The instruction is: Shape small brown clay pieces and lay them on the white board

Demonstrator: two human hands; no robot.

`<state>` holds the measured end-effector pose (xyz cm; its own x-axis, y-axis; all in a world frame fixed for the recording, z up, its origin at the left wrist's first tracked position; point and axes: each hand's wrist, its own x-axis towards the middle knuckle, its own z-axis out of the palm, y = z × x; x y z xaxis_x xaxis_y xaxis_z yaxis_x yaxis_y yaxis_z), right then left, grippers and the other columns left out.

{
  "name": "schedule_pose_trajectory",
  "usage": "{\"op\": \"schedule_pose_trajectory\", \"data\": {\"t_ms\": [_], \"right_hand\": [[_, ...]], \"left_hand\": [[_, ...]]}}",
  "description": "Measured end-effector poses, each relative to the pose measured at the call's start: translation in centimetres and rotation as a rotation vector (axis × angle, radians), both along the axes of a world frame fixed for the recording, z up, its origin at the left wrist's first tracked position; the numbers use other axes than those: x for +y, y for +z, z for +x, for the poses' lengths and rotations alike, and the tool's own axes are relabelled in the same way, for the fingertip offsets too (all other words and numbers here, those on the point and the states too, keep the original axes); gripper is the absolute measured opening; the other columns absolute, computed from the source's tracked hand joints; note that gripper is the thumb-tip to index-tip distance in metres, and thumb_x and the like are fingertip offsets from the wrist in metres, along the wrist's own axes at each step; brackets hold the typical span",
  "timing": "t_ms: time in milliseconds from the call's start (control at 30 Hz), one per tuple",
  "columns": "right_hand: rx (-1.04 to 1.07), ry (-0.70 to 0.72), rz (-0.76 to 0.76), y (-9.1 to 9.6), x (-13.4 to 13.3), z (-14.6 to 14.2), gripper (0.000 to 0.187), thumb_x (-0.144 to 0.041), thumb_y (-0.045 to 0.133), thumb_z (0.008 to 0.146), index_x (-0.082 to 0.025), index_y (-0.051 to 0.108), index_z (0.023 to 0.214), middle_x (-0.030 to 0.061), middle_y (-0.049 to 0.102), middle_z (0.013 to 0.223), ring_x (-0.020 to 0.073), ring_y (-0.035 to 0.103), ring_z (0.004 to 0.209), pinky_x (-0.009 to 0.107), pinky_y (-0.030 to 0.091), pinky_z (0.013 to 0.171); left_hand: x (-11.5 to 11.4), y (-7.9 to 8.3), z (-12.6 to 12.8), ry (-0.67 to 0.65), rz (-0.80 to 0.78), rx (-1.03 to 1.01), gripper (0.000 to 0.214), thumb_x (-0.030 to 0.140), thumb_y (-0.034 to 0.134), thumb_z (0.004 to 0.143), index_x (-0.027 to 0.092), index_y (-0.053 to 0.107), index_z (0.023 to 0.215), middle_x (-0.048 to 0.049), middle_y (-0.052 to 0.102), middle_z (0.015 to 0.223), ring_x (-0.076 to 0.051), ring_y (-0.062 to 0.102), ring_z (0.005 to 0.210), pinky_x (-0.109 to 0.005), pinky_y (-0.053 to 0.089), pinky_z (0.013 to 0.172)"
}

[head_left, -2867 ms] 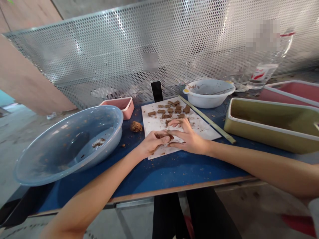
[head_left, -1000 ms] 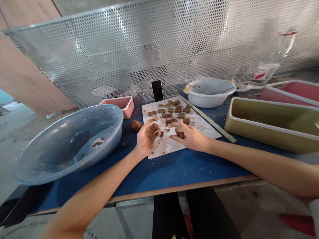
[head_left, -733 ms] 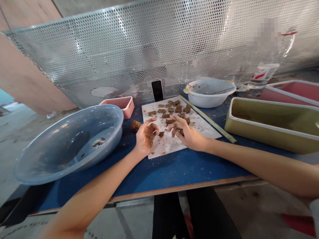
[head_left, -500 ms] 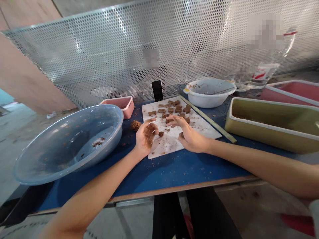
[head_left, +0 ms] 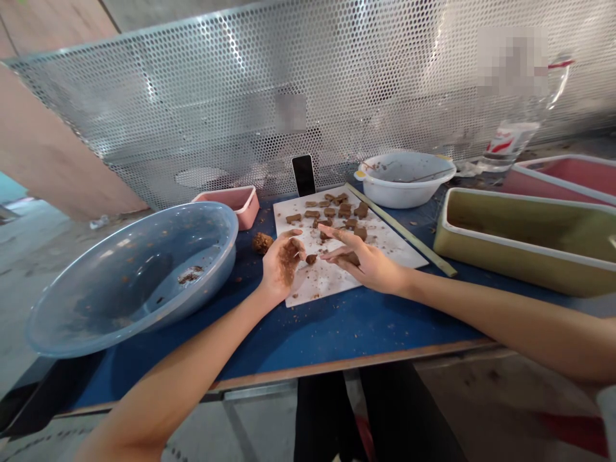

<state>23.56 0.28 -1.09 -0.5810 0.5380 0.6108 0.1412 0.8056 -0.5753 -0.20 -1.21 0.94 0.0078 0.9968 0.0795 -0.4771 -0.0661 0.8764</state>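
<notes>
Over the white board (head_left: 312, 289), my two hands face each other a little apart. My left hand (head_left: 280, 264) has its palm turned up and inward, smeared with brown clay; its curved fingers are apart and hold nothing I can see. My right hand (head_left: 373, 263) has its fingers stretched toward the left one. A brown patch shows between its fingers; whether that is a piece or a smear I cannot tell. On the board between the hands lies a small clay lump (head_left: 311, 259). Several small shaped clay blocks (head_left: 344, 210) sit farther back, some partly hidden by my right hand.
Left stand a large blue basin (head_left: 144, 308) and a pink tray (head_left: 248, 208), with a rough clay lump (head_left: 262, 242) near. A phone (head_left: 303, 175) leans at the back. Right are a wooden strip (head_left: 404, 231), a white bowl (head_left: 404, 192) and an olive trough (head_left: 500, 250).
My right hand has shifted slightly left and its fingers have straightened, reaching closer to my left hand. The left hand stays almost still.
</notes>
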Motion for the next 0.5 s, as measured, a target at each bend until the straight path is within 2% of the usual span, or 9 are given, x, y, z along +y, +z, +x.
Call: {"op": "schedule_pose_trajectory", "data": {"t_ms": [33, 100, 167, 233, 300, 367, 433, 500], "right_hand": [[-0.007, -0.003, 0.014, 0.1, 0.0, 0.1, 0.068, -0.018, 0.049, 0.115, -0.034, 0.023, 0.176, 0.0185, 0.041, 0.181, 0.021, 0.081, 0.124, 0.044, 0.067, 0.114], [-0.031, 0.002, 0.094, 0.4, -0.1, 0.1, 0.07, -0.013, 0.045, 0.114, -0.032, 0.022, 0.178, 0.0185, 0.038, 0.182, 0.0245, 0.07, 0.144, 0.05, 0.061, 0.122], [-0.059, 0.021, 0.206, 0.7, -0.6, -0.1, 0.073, -0.009, 0.044, 0.112, -0.03, 0.021, 0.179, 0.0182, 0.033, 0.184, 0.0275, 0.048, 0.165, 0.056, 0.051, 0.131], [-0.086, 0.044, 0.293, 0.8, -1.4, -1.1, 0.072, -0.009, 0.044, 0.112, -0.026, 0.022, 0.179, 0.0193, 0.027, 0.186, 0.0284, 0.029, 0.174, 0.058, 0.044, 0.135], [-0.124, 0.056, 0.337, 0.9, -2.5, -2.9, 0.067, -0.012, 0.043, 0.113, -0.02, 0.025, 0.177, 0.0226, 0.021, 0.187, 0.0295, 0.02, 0.176, 0.059, 0.042, 0.136], [-0.197, 0.043, 0.357, 0.9, -3.6, -5.3, 0.063, -0.019, 0.044, 0.115, -0.014, 0.029, 0.176, 0.0253, 0.019, 0.187, 0.0324, 0.01, 0.178, 0.062, 0.036, 0.137], [-0.228, 0.062, 0.366, 1.2, -4.5, -7.9, 0.074, -0.039, 0.051, 0.116, -0.014, 0.021, 0.179, 0.0246, 0.011, 0.189, 0.0331, 0.003, 0.178, 0.063, 0.031, 0.139], [-0.205, 0.015, 0.34, 2.1, -5.1, -10.3, 0.086, -0.054, 0.053, 0.115, -0.017, 0.011, 0.181, 0.0214, 0.005, 0.19, 0.0321, -0.004, 0.178, 0.062, 0.024, 0.141]], "left_hand": [[-0.2, 0.2, 0.2, 0.014, 0.025, 0.02, 0.022, 0.038, 0.072, 0.092, 0.019, 0.078, 0.1, -0.0016, 0.067, 0.078, -0.015, 0.062, 0.067, -0.028, 0.051, 0.07], [-0.6, 0.7, 0.8, 0.045, 0.084, 0.041, 0.023, 0.038, 0.069, 0.094, 0.019, 0.079, 0.101, -0.0043, 0.072, 0.087, -0.017, 0.066, 0.077, -0.028, 0.052, 0.073], [-1.1, 1.1, 1.5, 0.047, 0.097, 0.004, 0.026, 0.04, 0.066, 0.096, 0.021, 0.08, 0.106, -0.0064, 0.077, 0.104, -0.019, 0.07, 0.092, -0.028, 0.055, 0.078], [-1.7, 1.2, 2.1, -0.002, 0.027, -0.063, 0.033, 0.047, 0.064, 0.096, 0.023, 0.08, 0.112, -0.0075, 0.079, 0.121, -0.023, 0.072, 0.109, -0.031, 0.058, 0.087], [-2.5, 0.8, 2.5, -0.062, -0.052, -0.084, 0.047, 0.059, 0.062, 0.095, 0.024, 0.079, 0.119, -0.0096, 0.077, 0.136, -0.031, 0.07, 0.129, -0.039, 0.06, 0.1], [-3.4, 0.1, 2.6, -0.083, -0.077, -0.052, 0.059, 0.069, 0.067, 0.088, 0.028, 0.078, 0.128, -0.0097, 0.068, 0.155, -0.04, 0.056, 0.152, -0.049, 0.056, 0.113], [-4.5, -0.6, 2.8, -0.004, 0.005, -0.006, 0.07, 0.073, 0.078, 0.077, 0.039, 0.074, 0.138, 0.0014, 0.047, 0.177, -0.041, 0.03, 0.171, -0.052, 0.048, 0.124], [-5.2, -0.9, 3.2, 0.183, 0.205, 0.054, 0.084, 0.077, 0.081, 0.07, 0.053, 0.062, 0.149, 0.0215, 0.019, 0.186, -0.036, 0.005, 0.178, -0.051, 0.041, 0.133]]}}
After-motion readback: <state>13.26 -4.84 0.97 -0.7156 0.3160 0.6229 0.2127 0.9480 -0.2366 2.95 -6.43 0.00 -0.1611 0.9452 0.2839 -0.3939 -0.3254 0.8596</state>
